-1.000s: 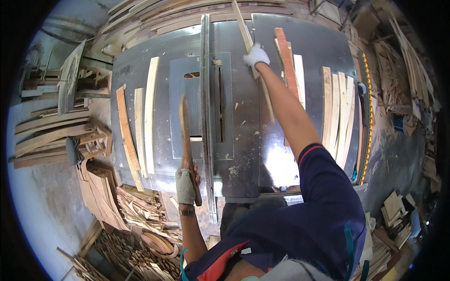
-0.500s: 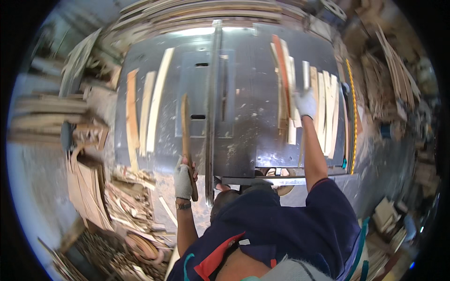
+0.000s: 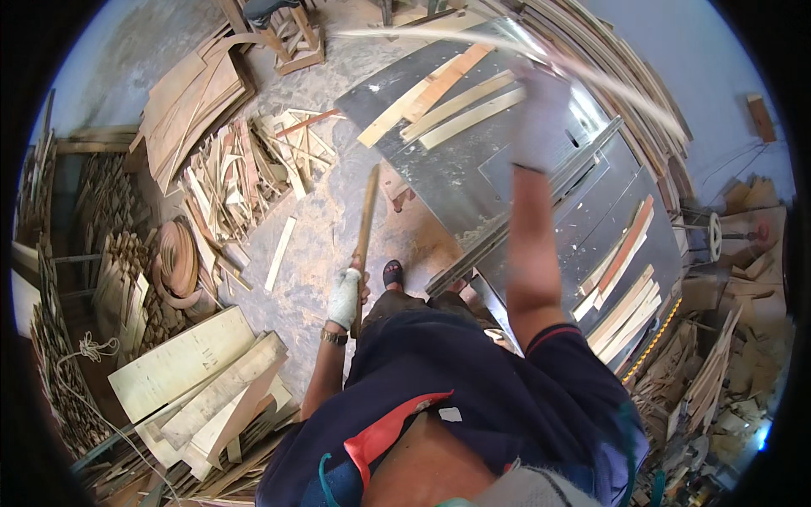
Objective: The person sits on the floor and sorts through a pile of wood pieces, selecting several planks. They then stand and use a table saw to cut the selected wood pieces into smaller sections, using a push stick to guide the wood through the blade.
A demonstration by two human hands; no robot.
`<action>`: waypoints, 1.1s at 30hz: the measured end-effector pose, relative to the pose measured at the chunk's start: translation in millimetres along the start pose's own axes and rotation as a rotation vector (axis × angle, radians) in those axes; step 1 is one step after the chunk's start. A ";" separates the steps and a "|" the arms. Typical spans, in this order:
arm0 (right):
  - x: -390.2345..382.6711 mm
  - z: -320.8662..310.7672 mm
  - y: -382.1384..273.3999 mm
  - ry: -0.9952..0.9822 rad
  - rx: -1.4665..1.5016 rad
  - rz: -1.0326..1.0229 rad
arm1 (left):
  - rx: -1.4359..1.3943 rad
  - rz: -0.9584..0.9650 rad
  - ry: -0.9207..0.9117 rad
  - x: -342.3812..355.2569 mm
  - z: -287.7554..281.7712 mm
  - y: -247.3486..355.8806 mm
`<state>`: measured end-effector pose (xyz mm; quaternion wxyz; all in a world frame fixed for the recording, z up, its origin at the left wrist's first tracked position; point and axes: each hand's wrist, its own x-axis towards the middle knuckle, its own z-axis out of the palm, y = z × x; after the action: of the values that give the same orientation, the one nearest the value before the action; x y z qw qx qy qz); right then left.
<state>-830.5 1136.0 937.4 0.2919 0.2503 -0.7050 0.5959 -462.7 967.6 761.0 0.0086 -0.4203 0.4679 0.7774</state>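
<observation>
My left hand (image 3: 345, 300), in a pale knitted glove, is closed around the lower part of a narrow brown wooden stick (image 3: 367, 211), which points up and away from me. My right hand (image 3: 543, 118), also gloved and smeared by motion, reaches out over the dark table (image 3: 456, 182). At its fingertips a long pale wood strip (image 3: 617, 83) crosses the far side of the view, blurred, and the hand appears to grip it. Several wood strips (image 3: 465, 110) lie on the table's left part. More strips (image 3: 627, 313) rest on its right part, beyond my right forearm.
A metal rail (image 3: 524, 207) runs across the table. On the floor to the left are a heap of offcuts (image 3: 245, 169), stacked thin sheets (image 3: 198, 106) and wide boards (image 3: 186, 359). Scrap wood (image 3: 701, 363) lies right of the table. A stool (image 3: 291, 38) stands at the far left.
The view has swung to the left, bringing more floor into sight. My right hand has left the strips on the table's right part and moved forward and left with a pale strip.
</observation>
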 end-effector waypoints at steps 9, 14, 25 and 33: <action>-128.4 160.7 142.6 -0.263 -0.619 0.924 | -0.265 -0.009 0.416 -73.8 -145.4 -71.9; -153.2 166.2 205.6 -0.278 -0.885 1.204 | -0.304 -0.124 0.472 -107.8 -195.7 -99.5; -190.6 49.8 202.1 -0.252 0.471 1.154 | -0.141 -0.080 0.259 -47.8 -160.1 -33.8; -328.2 -83.7 48.5 0.033 0.210 1.327 | 0.501 0.130 -0.296 68.1 -38.8 33.8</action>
<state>-623.8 1228.2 680.8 -0.1515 -0.2181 -0.6432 0.7182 -495.4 894.3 732.3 0.1303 -0.2564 0.6648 0.6894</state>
